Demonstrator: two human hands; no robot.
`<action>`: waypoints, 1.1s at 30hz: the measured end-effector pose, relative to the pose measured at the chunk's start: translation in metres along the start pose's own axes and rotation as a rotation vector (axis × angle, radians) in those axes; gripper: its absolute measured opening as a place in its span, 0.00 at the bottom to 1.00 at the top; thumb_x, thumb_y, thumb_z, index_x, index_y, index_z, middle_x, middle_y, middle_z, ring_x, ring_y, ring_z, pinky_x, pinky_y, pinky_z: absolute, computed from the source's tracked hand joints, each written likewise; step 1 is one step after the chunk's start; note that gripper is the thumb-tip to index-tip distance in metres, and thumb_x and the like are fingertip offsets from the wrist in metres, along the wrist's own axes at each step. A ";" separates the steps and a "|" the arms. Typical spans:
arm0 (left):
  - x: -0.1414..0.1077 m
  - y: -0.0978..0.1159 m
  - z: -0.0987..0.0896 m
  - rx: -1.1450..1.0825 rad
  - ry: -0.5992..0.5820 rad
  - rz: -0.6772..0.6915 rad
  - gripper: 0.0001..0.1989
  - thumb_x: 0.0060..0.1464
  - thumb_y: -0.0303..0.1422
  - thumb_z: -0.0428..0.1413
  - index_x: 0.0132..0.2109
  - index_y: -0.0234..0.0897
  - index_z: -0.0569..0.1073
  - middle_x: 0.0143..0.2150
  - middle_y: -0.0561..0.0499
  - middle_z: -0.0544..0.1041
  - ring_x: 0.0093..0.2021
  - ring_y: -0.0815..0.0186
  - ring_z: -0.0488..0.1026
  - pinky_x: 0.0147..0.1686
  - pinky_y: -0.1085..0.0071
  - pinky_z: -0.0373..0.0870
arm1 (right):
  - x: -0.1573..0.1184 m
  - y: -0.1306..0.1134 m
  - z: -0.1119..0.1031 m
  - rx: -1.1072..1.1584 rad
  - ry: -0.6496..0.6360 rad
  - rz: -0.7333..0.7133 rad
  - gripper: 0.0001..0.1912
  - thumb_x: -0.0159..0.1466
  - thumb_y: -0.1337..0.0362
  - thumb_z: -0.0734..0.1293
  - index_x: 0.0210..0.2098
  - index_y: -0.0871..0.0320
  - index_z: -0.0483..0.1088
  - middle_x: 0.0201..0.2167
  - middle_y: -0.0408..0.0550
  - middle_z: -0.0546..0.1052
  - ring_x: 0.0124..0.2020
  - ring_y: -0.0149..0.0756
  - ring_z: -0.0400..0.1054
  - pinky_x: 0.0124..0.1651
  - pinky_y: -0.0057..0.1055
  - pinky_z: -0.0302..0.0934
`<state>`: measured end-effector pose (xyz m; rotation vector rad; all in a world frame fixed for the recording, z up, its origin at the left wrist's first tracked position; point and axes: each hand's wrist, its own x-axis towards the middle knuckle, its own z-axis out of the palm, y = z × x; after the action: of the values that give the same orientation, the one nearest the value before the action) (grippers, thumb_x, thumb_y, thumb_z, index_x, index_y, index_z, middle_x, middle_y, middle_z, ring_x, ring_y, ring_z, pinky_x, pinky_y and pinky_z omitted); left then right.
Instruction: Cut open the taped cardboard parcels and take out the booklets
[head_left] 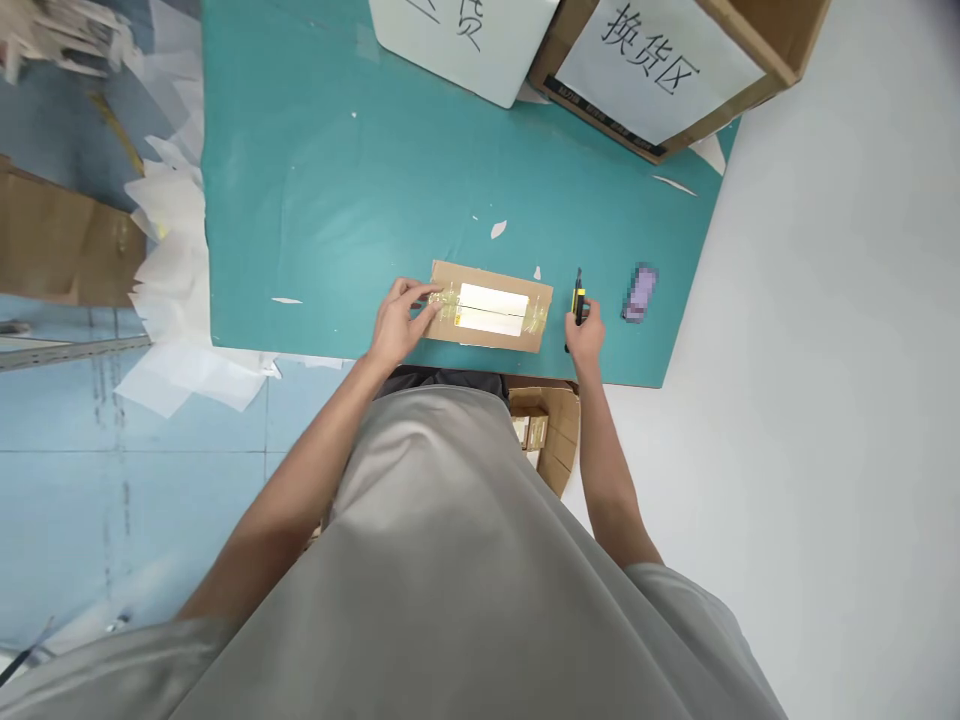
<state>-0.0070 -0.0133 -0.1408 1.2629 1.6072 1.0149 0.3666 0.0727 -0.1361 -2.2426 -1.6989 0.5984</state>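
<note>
A flat brown cardboard box (444,330) lies on the green table near its front edge. A white label (491,309) covers its middle, and clear yellowish tape crosses both ends. A thin dark line runs lengthwise over the label. My left hand (397,322) grips the box's left end, with thumb and fingertips on the tape there. To the right of the box, apart from it, my right hand (586,335) is closed around a black and yellow utility knife (580,298), its tip pointing away from me.
A blurred purple object (640,293) lies right of the knife. At the back stand a white bin (465,45) and a labelled carton (652,75). Paper scraps (499,229) dot the green table (322,200). Below its edge sits an open carton (559,440); white sheets (176,280) hang at left.
</note>
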 end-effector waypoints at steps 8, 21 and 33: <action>0.011 -0.017 -0.013 -0.105 -0.145 -0.028 0.25 0.59 0.48 0.66 0.60 0.43 0.80 0.54 0.45 0.73 0.51 0.61 0.76 0.54 0.62 0.77 | -0.027 -0.097 -0.053 -0.079 -0.286 -0.528 0.24 0.77 0.44 0.59 0.57 0.53 0.75 0.45 0.53 0.82 0.44 0.49 0.76 0.46 0.38 0.66; 0.013 -0.022 -0.012 -0.170 -0.168 -0.052 0.28 0.58 0.51 0.67 0.61 0.44 0.80 0.56 0.45 0.74 0.51 0.60 0.76 0.56 0.61 0.76 | -0.031 -0.187 0.007 -0.385 -0.647 -0.925 0.27 0.78 0.43 0.58 0.47 0.57 0.79 0.39 0.53 0.83 0.42 0.48 0.77 0.45 0.36 0.62; 0.014 -0.024 -0.012 -0.186 -0.182 -0.060 0.28 0.58 0.49 0.67 0.61 0.44 0.80 0.56 0.45 0.73 0.52 0.60 0.76 0.56 0.61 0.76 | -0.028 -0.203 0.006 -0.530 -0.656 -0.969 0.27 0.79 0.45 0.58 0.50 0.59 0.79 0.39 0.54 0.83 0.44 0.48 0.77 0.48 0.38 0.64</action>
<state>-0.0279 -0.0049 -0.1610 1.1399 1.3713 0.9600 0.1844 0.1020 -0.0461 -1.1464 -3.2173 0.6976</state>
